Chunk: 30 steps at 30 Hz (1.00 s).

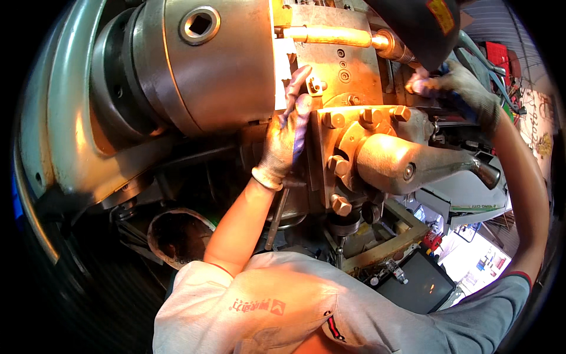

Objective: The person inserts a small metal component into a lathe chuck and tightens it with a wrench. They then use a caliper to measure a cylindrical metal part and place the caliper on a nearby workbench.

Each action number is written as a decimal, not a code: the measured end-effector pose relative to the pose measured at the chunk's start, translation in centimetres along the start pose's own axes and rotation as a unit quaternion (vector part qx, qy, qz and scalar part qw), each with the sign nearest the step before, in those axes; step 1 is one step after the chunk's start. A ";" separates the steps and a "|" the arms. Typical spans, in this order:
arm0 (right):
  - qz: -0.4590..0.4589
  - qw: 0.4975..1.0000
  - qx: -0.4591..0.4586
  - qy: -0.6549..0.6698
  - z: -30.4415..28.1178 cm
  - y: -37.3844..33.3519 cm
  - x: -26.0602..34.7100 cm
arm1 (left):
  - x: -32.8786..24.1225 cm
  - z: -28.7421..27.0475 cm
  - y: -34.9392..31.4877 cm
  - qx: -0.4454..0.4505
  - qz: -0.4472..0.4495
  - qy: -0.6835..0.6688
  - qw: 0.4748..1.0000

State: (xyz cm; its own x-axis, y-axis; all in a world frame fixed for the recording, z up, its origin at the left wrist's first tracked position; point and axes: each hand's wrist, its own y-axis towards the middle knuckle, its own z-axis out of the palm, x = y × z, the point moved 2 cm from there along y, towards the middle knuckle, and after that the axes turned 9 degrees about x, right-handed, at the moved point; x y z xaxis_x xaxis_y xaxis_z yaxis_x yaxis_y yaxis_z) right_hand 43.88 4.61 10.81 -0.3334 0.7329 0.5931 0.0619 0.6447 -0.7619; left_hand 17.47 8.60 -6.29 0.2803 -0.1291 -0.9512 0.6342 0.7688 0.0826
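My left hand [282, 141], in a grey knit glove with purple-blue patches, is between the big steel lathe chuck [206, 71] and the square tool post [323, 159]. Its fingers are stretched out, close to a small metal block [316, 85] on the slide; whether they touch it is unclear. My gloved right hand [466, 91] reaches to the far right with fingers curled; what they close on is hidden. Beyond the left hand, a slim round bar [330, 35] runs from the chuck side to a tapered centre [389, 44]. A thick clamping lever [407, 162] tops the tool post.
A dark hood-shaped cover [418, 29] hangs beside my right hand. The pale green headstock [65, 118] stands at the left. Below are a round bucket [154, 236], a metal-edged frame [407, 236] and a dark flat panel [418, 282]. Bolt heads [341, 205] stick out from the tool post.
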 end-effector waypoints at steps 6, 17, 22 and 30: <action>-0.091 0.992 0.090 0.010 3.1 6.3 -1.1 | 1.5 0.5 0.8 -0.007 0.029 -0.132 0.991; -0.089 0.983 0.146 0.062 8.0 8.6 2.4 | 0.2 0.7 1.1 -0.034 0.037 -0.156 0.986; -0.096 0.987 0.125 -0.024 8.0 9.4 2.4 | 0.1 0.2 1.3 -0.013 0.067 -0.165 0.984; -0.147 0.965 0.217 -0.029 8.0 9.9 1.8 | 0.7 0.2 1.3 -0.018 0.079 -0.119 0.990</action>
State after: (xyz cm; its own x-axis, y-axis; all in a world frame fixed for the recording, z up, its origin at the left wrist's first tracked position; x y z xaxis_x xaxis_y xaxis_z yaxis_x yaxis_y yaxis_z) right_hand 36.32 10.60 2.28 -0.3294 0.5102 0.7945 -0.4386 0.6625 -0.6073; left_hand 18.61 9.37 -6.84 0.5387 -0.1461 -0.8297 0.5438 0.8125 0.2100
